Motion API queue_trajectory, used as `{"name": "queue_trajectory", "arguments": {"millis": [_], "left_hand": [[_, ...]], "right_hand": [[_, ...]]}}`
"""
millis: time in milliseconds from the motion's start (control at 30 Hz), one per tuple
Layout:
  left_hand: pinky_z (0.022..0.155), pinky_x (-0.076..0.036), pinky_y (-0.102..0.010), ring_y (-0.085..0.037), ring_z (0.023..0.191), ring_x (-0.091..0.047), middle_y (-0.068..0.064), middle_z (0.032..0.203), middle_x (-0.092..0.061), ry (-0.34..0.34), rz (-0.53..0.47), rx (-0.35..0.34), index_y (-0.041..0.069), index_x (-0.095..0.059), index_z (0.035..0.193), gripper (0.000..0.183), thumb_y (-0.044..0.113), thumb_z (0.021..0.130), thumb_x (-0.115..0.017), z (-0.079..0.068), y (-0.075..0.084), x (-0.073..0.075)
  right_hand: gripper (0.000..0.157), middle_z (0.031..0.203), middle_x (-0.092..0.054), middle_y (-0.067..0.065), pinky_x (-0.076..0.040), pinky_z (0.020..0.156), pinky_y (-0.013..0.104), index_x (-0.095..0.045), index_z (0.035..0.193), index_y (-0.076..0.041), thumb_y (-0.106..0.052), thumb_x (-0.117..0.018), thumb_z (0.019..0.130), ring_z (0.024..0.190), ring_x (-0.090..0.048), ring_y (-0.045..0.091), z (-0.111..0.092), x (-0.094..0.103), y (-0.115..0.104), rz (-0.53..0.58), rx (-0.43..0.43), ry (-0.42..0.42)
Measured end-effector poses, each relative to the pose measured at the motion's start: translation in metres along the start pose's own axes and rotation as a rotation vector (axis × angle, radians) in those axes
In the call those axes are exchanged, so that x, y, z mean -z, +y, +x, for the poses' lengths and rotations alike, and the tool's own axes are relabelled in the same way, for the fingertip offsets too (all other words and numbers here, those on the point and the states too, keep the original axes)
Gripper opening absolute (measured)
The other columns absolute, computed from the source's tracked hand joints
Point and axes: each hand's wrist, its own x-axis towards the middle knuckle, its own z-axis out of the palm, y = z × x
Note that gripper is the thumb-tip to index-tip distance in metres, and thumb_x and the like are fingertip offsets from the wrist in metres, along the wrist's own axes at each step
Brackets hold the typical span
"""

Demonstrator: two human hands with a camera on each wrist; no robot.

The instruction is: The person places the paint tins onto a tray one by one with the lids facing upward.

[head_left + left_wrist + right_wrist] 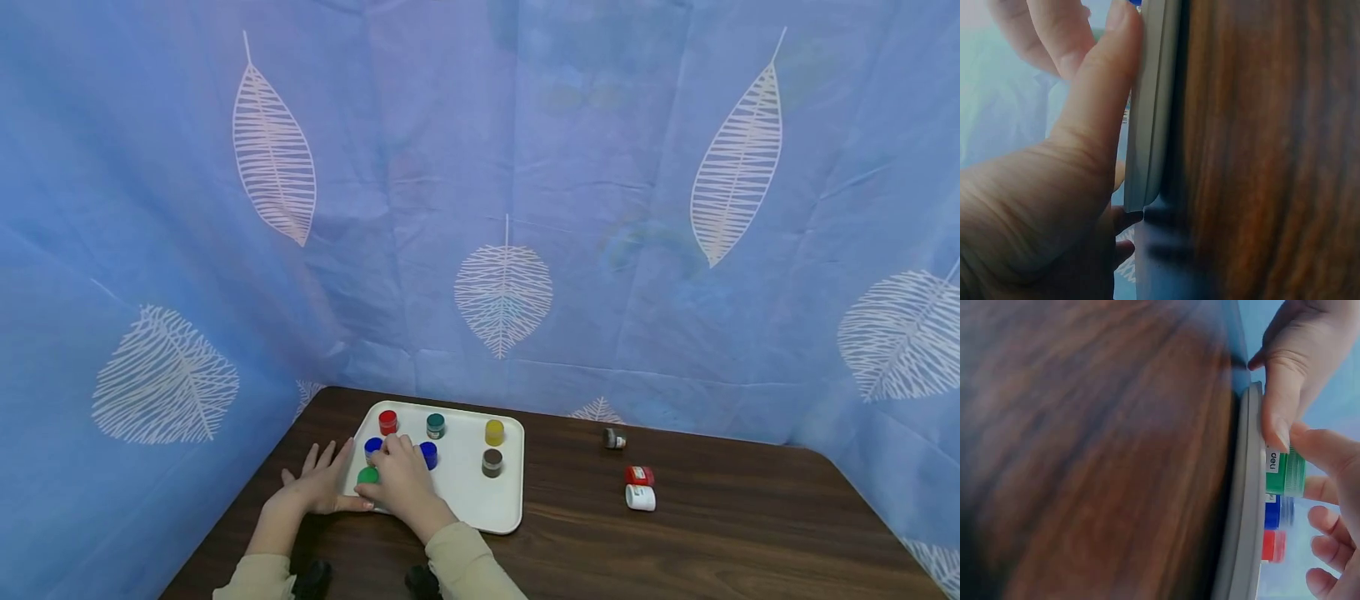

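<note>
A white tray (468, 504) lies on the dark wooden table. At its front left corner, a green paint jar (1284, 472) stands upright, with the thumb and fingers of my right hand (408, 482) pinching around its lid. My left hand (318, 485) spreads its fingers along the left side of the tray. Its thumb lies straight along the front rim, close to the jar's base. Behind the green jar stand a blue jar (372, 448) and a red jar (387, 422). Another blue jar (429, 454) is partly hidden by my right hand.
On the tray also stand a teal jar (436, 426), a yellow jar (494, 432) and a brown jar (492, 462). Right of the tray, a dark jar (614, 438), a red-lidded jar (640, 475) and a white jar (641, 498) lie on their sides. Blue curtains (585, 333) surround the table.
</note>
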Motion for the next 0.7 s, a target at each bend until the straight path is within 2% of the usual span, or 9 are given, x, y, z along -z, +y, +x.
{"name": "queue_trajectory", "arguments": {"millis": [167,467,700], "left_hand": [[0.095,-0.005,-0.088,-0.060,0.143,-0.002,-0.034,0.158,-0.011,-0.010,0.003,-0.001,0.008,-0.011,0.157,0.131,0.079,0.063,-0.070,0.000,0.001,0.001],[0.096,-0.002,-0.088,-0.060,0.143,-0.001,-0.035,0.158,-0.010,-0.010,0.008,0.005,0.008,-0.010,0.157,0.132,0.078,0.063,-0.070,0.001,0.002,0.001],[0.099,0.002,-0.086,-0.055,0.145,0.001,-0.033,0.159,-0.008,-0.011,-0.011,0.011,0.009,-0.012,0.157,0.133,0.079,0.061,-0.071,-0.002,-0.002,0.000]], "right_hand": [[0.036,0.097,-0.056,-0.005,-0.037,0.067,0.020,-0.074,0.099,-0.025,-0.056,-0.071,0.082,0.084,-0.043,0.009,0.004,-0.005,-0.002,-0.005,-0.004,-0.030],[0.034,0.096,-0.057,-0.005,-0.035,0.066,0.019,-0.074,0.100,-0.025,-0.054,-0.072,0.082,0.082,-0.042,0.009,0.007,-0.011,-0.004,0.042,-0.030,-0.030],[0.049,0.103,-0.058,-0.004,-0.038,0.070,0.019,-0.068,0.121,-0.024,-0.054,-0.071,0.083,0.085,-0.042,0.009,-0.002,-0.002,-0.005,0.081,-0.037,-0.027]]}}
